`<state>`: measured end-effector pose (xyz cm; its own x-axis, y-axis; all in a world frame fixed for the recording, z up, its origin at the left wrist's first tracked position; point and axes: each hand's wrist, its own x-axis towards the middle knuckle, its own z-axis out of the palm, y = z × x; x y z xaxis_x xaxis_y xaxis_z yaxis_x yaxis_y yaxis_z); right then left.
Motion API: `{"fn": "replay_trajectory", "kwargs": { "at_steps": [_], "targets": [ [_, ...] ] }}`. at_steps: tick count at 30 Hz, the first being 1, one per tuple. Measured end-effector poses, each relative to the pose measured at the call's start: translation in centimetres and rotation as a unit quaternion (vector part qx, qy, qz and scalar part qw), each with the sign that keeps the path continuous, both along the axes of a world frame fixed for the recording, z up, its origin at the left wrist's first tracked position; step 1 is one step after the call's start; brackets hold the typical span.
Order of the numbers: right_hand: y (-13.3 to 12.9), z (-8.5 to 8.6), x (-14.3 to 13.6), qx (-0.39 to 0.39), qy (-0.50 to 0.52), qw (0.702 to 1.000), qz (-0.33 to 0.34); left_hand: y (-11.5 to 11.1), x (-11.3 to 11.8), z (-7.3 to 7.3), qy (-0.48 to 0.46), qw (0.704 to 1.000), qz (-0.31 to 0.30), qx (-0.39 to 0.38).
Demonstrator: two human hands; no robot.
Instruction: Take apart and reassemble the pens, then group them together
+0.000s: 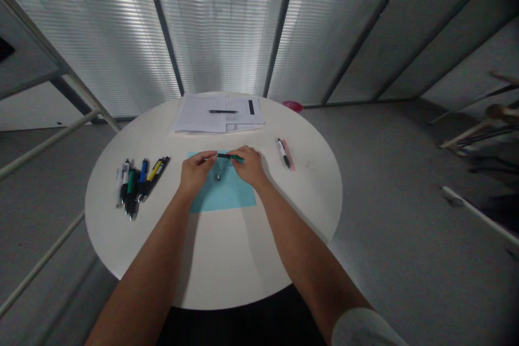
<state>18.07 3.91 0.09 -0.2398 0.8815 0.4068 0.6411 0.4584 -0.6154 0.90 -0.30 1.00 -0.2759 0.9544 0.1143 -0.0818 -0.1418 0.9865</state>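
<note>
A pen with a black grip and a green barrel point(230, 156) is held level above a light blue sheet of paper point(227, 197). My right hand point(249, 166) pinches its green end between thumb and fingers. At the dark end, the thumb and fingertips of my left hand point(197, 171) are pressed together; the very tip is hidden there. Between my hands, a small shiny piece point(218, 176) shows against the blue sheet, too small to name.
Several pens point(130, 186) lie bunched on the left of the round white table point(219, 265). Printed papers point(198, 113) with a black pen point(223, 112) on top are at the far edge. A white-and-black pen point(283, 152) and a pink strip point(289, 155) lie to the right.
</note>
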Motion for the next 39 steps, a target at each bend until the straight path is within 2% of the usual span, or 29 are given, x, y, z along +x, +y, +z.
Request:
{"fn": "replay_trajectory", "kwargs": {
  "at_steps": [3,5,9,13,19,25,35,37,39],
  "targets": [
    [0.2,-0.1,0.1,0.003,0.026,1.0,0.007,0.0,0.0,0.1,-0.01,1.0,0.005,0.005],
    [0.5,-0.4,0.1,0.014,0.08,0.997,0.008,0.1,-0.1,0.0,-0.015,1.0,0.008,0.011],
    [1.2,-1.0,0.2,0.027,0.218,0.975,-0.023,0.3,-0.6,-0.6,-0.007,1.0,0.008,0.026],
    [1.3,-1.0,0.2,0.028,0.281,0.959,-0.039,0.4,-0.8,-1.0,0.0,0.999,0.004,0.032],
    [0.8,-0.6,0.1,0.033,0.298,0.952,-0.063,0.3,-0.8,-0.8,0.005,0.999,0.003,0.031],
    [0.8,-0.6,0.1,0.016,0.25,0.965,-0.07,0.2,-0.7,-0.7,0.024,0.999,0.003,0.022],
    [0.5,-0.1,0.3,0.105,0.242,0.959,-0.108,0.2,-0.8,-0.8,0.031,0.999,-0.004,0.019],
    [0.5,-0.2,0.3,0.095,0.258,0.955,-0.112,0.2,-0.8,-0.8,0.022,1.0,-0.002,0.019],
    [0.6,-0.3,0.3,0.05,0.305,0.946,-0.096,0.2,-0.8,-0.7,0.014,1.0,0.0,0.019]
  ]
}}
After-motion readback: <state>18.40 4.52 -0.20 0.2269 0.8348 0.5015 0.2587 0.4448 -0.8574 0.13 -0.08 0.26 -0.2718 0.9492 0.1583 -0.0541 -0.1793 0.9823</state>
